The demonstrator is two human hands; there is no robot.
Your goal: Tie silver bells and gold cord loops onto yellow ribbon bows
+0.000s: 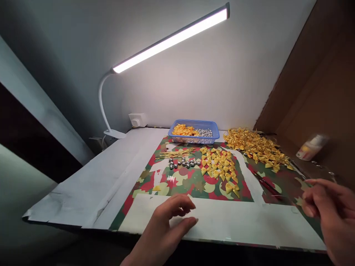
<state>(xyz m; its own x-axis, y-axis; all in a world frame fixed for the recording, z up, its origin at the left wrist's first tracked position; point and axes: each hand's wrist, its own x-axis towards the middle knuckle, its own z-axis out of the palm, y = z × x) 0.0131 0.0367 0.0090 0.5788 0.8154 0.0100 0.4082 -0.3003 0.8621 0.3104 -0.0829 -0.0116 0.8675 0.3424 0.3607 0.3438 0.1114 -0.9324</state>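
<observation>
My left hand [169, 225] is held over the white strip at the table's front edge, its thumb and fingers curved but apart with nothing between them. At the far right, my right hand [328, 208] is closed in a pinch; a faint thin line shows by its fingertips, but what it grips is too blurred to name. Yellow ribbon bows [219, 164] lie in rows between the hands, with one bow [232, 188] nearer the front. Left of them are several small silver bells [184, 163] and a bundle of gold ties [177, 153].
Behind stands a blue basket [194, 139] of yellow ribbon pieces and silver beads. A heap of gold bows [256, 146] lies at the back right. A dark red slim tool [267, 186] and a white bottle [312, 147] are near my right hand. A lamp [172, 38] hangs above.
</observation>
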